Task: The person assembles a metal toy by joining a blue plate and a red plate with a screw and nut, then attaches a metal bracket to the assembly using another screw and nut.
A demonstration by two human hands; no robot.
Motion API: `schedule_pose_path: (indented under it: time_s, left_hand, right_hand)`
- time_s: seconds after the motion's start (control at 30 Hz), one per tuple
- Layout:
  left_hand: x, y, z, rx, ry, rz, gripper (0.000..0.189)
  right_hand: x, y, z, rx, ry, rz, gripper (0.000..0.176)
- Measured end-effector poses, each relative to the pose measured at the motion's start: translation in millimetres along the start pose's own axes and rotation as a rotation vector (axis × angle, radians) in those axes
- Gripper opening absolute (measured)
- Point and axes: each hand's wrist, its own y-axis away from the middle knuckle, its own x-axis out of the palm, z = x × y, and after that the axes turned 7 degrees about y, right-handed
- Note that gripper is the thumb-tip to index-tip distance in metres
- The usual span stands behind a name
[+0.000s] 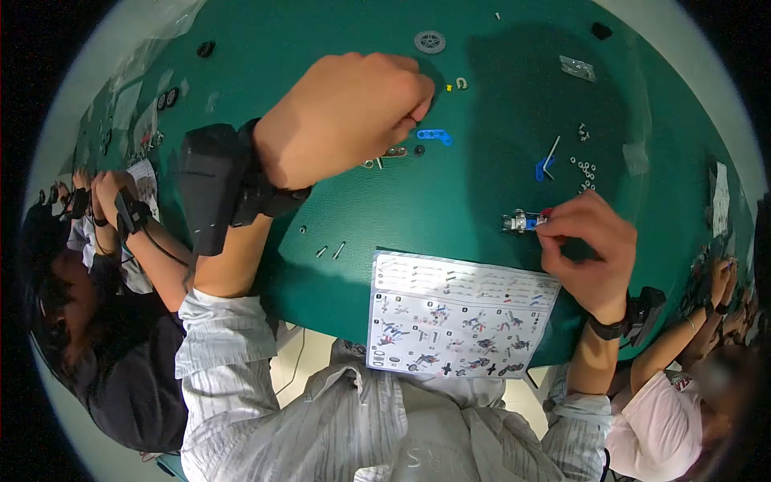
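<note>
My right hand [593, 247] pinches the end of a small partly built model [518, 221] with silver metal, blue and red parts, held low over the green table. My left hand [353, 104] is reached out across the table with its fingers curled closed; what they hold, if anything, is hidden. Just right of those fingers lies a blue angled piece [434, 136] with holes. A small black round part [419, 150] and a perforated metal strip [395, 151] sit below the left hand. A printed instruction sheet [462, 317] lies at the table's near edge.
A grey gear wheel [430, 42] and a small yellow piece [449, 88] lie farther back. To the right are a hex key [552, 153], several nuts [585, 167] and a plastic bag [577, 69]. Two screws [331, 250] lie at left. Other people sit on both sides.
</note>
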Motion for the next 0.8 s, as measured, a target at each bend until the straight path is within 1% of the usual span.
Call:
schedule_pose_path:
  time_s: [0.13,0.27,0.53,0.63,0.8]
  left_hand:
    - [7,-3,-2,-0.027,-0.074,0.043,0.012]
    - [8,-6,-2,-0.05,-0.127,0.079,0.011]
    - [7,-4,-8,-0.007,-0.204,0.068,0.011]
    - [7,-4,-12,-0.01,-0.23,0.078,0.01]
    - [7,-7,-11,-0.031,-0.224,0.096,0.009]
  right_hand:
    - [-2,-2,0,-0.099,0.068,-0.017,0.028]
    - [1,-1,-2,-0.094,0.05,-0.047,0.028]
    - [0,-2,-2,-0.125,0.08,-0.051,0.027]
    - [0,0,-2,-0.095,0.083,-0.062,0.027]
    - [-1,-2,-3,-0.143,0.064,-0.039,0.026]
